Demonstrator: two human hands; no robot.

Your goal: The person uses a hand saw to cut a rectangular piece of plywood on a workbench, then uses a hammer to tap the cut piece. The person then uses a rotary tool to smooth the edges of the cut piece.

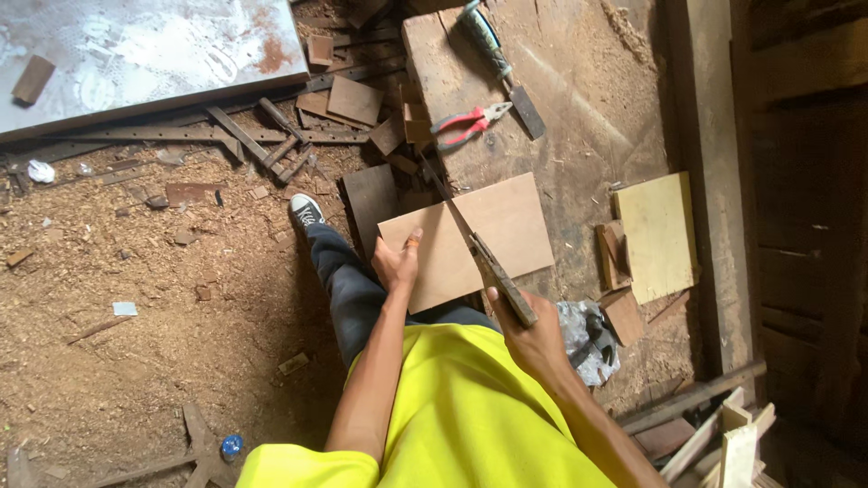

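Head view, looking down. The left hand [395, 264] presses flat, fingers spread, on the near left edge of a thin brown board [466, 239] that lies on the wooden bench [579, 117] and overhangs its edge. The right hand [529, 333] has its grip closed around the handle of a handsaw [475, 244], whose blade crosses the board. Red-handled pliers [466, 124] and a chisel [497, 63] lie farther back on the bench; a yellow board [658, 235] lies to the right. Sawdust covers the floor [136, 307].
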